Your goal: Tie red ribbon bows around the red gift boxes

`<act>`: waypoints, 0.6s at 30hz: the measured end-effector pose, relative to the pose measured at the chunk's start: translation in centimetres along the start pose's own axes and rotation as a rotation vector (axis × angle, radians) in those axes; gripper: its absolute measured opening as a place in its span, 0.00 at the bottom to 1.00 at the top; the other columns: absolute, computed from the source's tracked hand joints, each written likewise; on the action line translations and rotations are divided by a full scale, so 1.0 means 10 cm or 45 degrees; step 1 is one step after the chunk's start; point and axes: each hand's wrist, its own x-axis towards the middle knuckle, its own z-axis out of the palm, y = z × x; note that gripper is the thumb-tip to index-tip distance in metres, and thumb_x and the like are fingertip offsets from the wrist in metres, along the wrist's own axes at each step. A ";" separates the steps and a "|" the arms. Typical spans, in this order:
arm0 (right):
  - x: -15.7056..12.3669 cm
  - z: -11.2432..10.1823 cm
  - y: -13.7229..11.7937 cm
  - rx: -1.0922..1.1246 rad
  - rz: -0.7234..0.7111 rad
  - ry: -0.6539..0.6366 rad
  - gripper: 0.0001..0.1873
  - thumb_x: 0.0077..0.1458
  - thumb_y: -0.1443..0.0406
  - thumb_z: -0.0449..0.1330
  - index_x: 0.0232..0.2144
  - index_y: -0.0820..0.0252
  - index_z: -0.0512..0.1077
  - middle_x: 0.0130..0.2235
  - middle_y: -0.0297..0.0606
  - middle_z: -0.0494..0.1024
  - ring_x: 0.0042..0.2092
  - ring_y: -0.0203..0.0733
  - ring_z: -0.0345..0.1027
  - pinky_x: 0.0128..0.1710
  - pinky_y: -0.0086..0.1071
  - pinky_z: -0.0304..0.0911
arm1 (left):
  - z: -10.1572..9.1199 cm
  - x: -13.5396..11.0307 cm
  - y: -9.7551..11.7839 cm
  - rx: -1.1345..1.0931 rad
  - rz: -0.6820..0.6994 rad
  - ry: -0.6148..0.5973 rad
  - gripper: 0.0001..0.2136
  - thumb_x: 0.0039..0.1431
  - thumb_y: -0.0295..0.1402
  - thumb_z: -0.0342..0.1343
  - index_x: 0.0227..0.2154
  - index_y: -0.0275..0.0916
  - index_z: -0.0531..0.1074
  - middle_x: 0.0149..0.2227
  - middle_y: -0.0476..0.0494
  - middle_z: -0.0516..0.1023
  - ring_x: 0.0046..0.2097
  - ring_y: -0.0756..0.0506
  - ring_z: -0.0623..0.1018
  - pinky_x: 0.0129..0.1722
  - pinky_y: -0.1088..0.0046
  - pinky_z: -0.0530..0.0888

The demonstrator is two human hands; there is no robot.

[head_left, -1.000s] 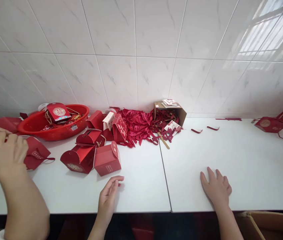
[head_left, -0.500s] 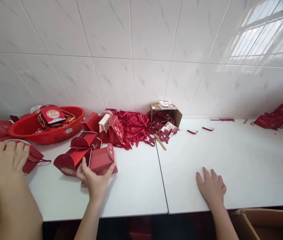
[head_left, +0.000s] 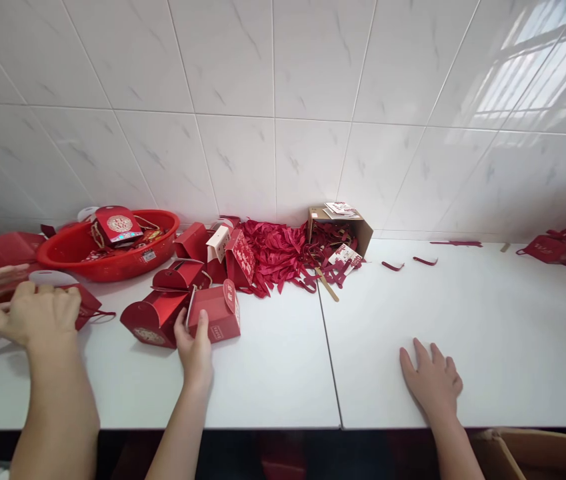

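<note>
Shows a red box (head_left: 221, 321), rounded, printed flap turned right, long axis hard to tell; looks smooth, pale-stamped; sits near-left of the ribbon pile (head_left: 275, 257); meets the left hand (head_left: 195, 355), fingers parted around a corner, cannot tell whether gripping; has the right hand (head_left: 433, 380) near-right of the pile, fingers spread, holding nothing.

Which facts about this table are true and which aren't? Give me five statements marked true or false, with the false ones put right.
1. The left hand touches a red box. True.
2. The right hand is inside the red basin. False: the right hand rests on the white table.
3. The red basin holds an emblem-marked box. True.
4. The small cardboard box by the wall opens upward. False: the small cardboard box lies on its side, dark red strips in its mouth.
5. Printed cards lie on top of the small cardboard box. True.
</note>
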 end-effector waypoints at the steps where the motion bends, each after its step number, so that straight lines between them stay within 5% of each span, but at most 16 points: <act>1: 0.00 0.00 0.00 0.004 0.005 -0.008 0.33 0.59 0.49 0.41 0.59 0.60 0.63 0.63 0.52 0.57 0.63 0.69 0.45 0.58 0.57 0.45 | -0.01 0.01 0.01 -0.016 -0.024 -0.019 0.28 0.58 0.47 0.53 0.59 0.40 0.57 0.59 0.38 0.66 0.57 0.37 0.70 0.55 0.60 0.69; 9: 0.14 -0.11 -0.23 0.115 -0.015 -0.127 0.31 0.56 0.53 0.46 0.55 0.64 0.67 0.60 0.58 0.60 0.62 0.72 0.48 0.53 0.66 0.48 | -0.05 -0.42 -0.06 -0.051 -0.191 -0.357 0.25 0.52 0.47 0.59 0.49 0.37 0.70 0.48 0.37 0.77 0.51 0.37 0.75 0.51 0.62 0.72; 14: 0.20 -0.20 -1.00 0.303 -0.625 -0.357 0.22 0.58 0.58 0.49 0.51 0.59 0.70 0.53 0.45 0.72 0.55 0.48 0.65 0.52 0.40 0.63 | -0.09 -0.67 -0.25 -0.058 -0.205 -0.739 0.27 0.49 0.50 0.60 0.47 0.37 0.73 0.45 0.37 0.79 0.50 0.36 0.76 0.52 0.62 0.71; 18: 0.09 -0.17 -1.84 0.333 -0.926 -0.439 0.25 0.58 0.64 0.52 0.58 0.55 0.62 0.49 0.43 0.75 0.48 0.49 0.70 0.46 0.41 0.64 | -0.12 -0.64 -0.24 -0.128 -0.250 -0.885 0.27 0.48 0.50 0.61 0.47 0.37 0.74 0.43 0.37 0.80 0.49 0.36 0.77 0.52 0.61 0.71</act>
